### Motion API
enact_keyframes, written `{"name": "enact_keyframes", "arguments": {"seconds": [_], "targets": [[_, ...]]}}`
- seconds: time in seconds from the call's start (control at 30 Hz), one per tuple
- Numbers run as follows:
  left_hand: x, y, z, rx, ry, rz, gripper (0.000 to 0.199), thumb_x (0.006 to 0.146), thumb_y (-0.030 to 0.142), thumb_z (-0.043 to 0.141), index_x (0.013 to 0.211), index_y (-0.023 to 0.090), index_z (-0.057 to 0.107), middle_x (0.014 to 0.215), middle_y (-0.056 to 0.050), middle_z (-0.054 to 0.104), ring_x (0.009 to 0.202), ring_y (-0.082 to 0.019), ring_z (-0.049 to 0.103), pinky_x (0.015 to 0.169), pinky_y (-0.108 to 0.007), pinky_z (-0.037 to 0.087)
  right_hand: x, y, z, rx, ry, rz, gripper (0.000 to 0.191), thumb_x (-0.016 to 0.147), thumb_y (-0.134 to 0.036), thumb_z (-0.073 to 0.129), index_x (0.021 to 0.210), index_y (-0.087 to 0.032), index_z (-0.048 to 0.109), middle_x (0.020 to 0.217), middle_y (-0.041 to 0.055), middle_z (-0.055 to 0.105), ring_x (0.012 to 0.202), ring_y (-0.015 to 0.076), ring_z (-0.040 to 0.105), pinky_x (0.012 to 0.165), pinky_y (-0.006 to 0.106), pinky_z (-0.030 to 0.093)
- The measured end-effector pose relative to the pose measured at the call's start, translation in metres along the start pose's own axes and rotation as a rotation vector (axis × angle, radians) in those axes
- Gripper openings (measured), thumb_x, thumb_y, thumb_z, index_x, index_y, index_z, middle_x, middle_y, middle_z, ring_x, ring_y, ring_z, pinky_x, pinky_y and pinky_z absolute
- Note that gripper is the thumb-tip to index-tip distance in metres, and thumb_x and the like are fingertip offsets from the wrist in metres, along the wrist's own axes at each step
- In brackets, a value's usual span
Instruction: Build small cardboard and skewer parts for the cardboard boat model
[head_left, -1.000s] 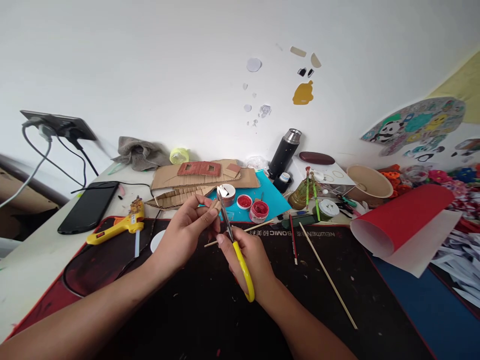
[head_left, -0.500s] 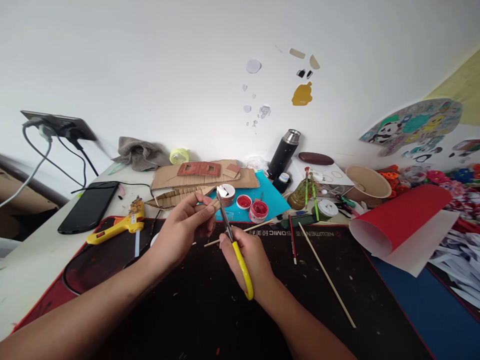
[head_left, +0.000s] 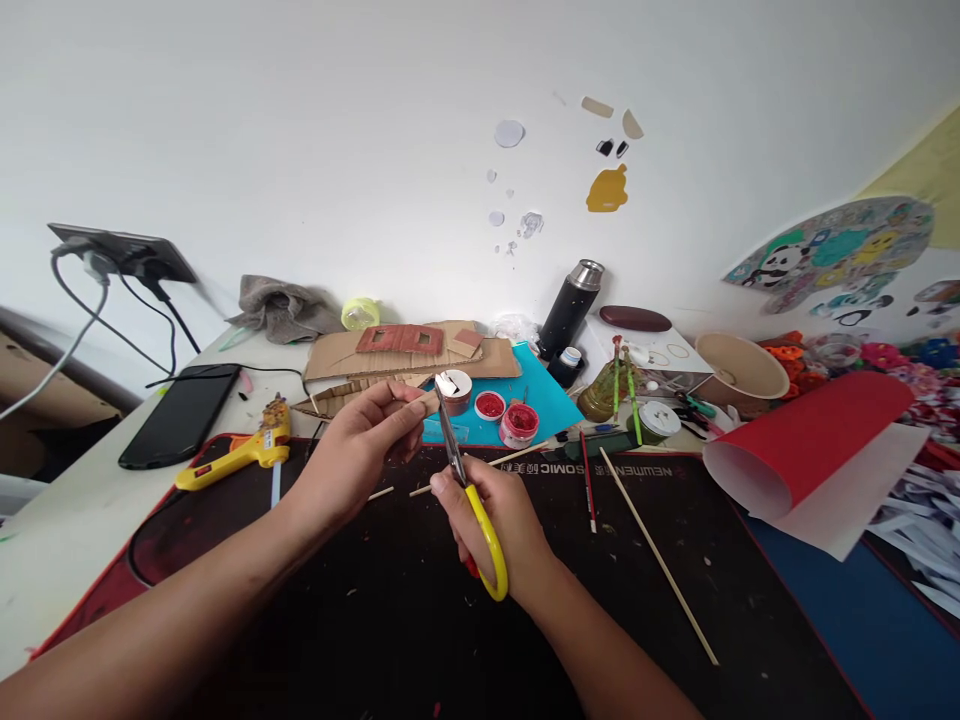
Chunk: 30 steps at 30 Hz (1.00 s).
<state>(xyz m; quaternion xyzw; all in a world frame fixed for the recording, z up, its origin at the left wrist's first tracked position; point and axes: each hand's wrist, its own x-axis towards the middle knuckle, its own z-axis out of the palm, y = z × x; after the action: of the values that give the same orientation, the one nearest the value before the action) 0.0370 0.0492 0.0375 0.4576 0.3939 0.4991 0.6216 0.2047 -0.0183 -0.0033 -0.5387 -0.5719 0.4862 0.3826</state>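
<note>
Pinched between the thumb and fingers of my left hand [head_left: 367, 440] is a small piece of cardboard [head_left: 429, 402]. My right hand [head_left: 499, 515] grips a pair of scissors [head_left: 487, 530] with yellow handles, a bit of red showing below the fingers. The scissor blades point up and away, their tips at the right edge of the cardboard piece; whether they cut into it I cannot tell. Behind the hands stand a white-lidded jar [head_left: 454, 388] and an open jar of red paint [head_left: 519, 424], with its lid [head_left: 490, 405] beside it.
A yellow glue gun [head_left: 232, 462] and a black phone [head_left: 180, 415] lie at left. Cardboard sheets [head_left: 337, 355] with a red-painted piece [head_left: 400, 339] sit at the back. A black flask [head_left: 571, 310], a wooden stick [head_left: 660, 560], a pencil [head_left: 588, 485] and rolled red paper [head_left: 825, 440] are at right.
The cardboard piece has turned slightly in my left hand, which sits a little lower. My right fingers have shifted on the scissors, and a red part of the handle now shows.
</note>
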Motion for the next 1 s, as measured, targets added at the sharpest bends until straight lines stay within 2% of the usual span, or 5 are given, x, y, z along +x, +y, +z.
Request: {"name": "enact_keyframes", "arguments": {"seconds": [0.17, 0.33, 0.5, 0.67, 1.0], "targets": [[0.000, 0.002, -0.001, 0.031, 0.001, 0.002, 0.031, 0.084, 0.042, 0.087, 0.092, 0.020, 0.066, 0.064, 0.004, 0.060, 0.057, -0.011, 0.050, 0.054, -0.024, 0.036, 0.002, 0.008, 0.003, 0.085, -0.033, 0.000, 0.038, 0.100, -0.059, 0.068, 0.095, -0.021, 0.068, 0.058, -0.0026, 0.067, 0.051, 0.0152, 0.067, 0.056, 0.023, 0.052], [-0.002, 0.005, 0.000, 0.001, -0.004, 0.002, 0.035, 0.082, 0.044, 0.087, 0.093, 0.020, 0.064, 0.061, 0.003, 0.061, 0.057, -0.013, 0.052, 0.053, -0.024, 0.037, 0.005, 0.010, 0.002, 0.277, -0.067, -0.025, 0.052, 0.091, -0.072, 0.073, 0.101, -0.021, 0.068, 0.072, 0.0023, 0.075, 0.070, 0.0207, 0.078, 0.066, 0.027, 0.057], [-0.004, 0.007, 0.000, 0.022, 0.011, 0.013, 0.031, 0.086, 0.043, 0.084, 0.092, 0.020, 0.064, 0.062, 0.004, 0.060, 0.058, -0.012, 0.050, 0.056, -0.023, 0.039, 0.003, 0.003, -0.002, 0.183, -0.078, -0.076, 0.048, 0.095, -0.067, 0.072, 0.106, -0.021, 0.070, 0.085, 0.0039, 0.075, 0.069, 0.0188, 0.075, 0.061, 0.026, 0.054], [-0.006, 0.004, -0.001, 0.070, -0.032, 0.017, 0.028, 0.090, 0.043, 0.082, 0.097, 0.022, 0.064, 0.063, 0.004, 0.061, 0.057, -0.012, 0.052, 0.055, -0.023, 0.041, 0.001, 0.003, -0.001, 0.078, -0.010, -0.061, 0.036, 0.102, -0.056, 0.066, 0.096, -0.021, 0.068, 0.070, -0.0033, 0.064, 0.051, 0.0120, 0.065, 0.051, 0.021, 0.047], [-0.010, 0.001, 0.004, 0.100, -0.107, -0.064, 0.039, 0.088, 0.051, 0.082, 0.100, 0.022, 0.059, 0.059, 0.006, 0.063, 0.049, -0.010, 0.051, 0.050, -0.021, 0.040, 0.000, 0.007, 0.000, 0.039, 0.013, -0.035, 0.044, 0.103, -0.065, 0.061, 0.094, -0.022, 0.066, 0.060, -0.0060, 0.058, 0.042, 0.0111, 0.058, 0.043, 0.020, 0.043]]}}
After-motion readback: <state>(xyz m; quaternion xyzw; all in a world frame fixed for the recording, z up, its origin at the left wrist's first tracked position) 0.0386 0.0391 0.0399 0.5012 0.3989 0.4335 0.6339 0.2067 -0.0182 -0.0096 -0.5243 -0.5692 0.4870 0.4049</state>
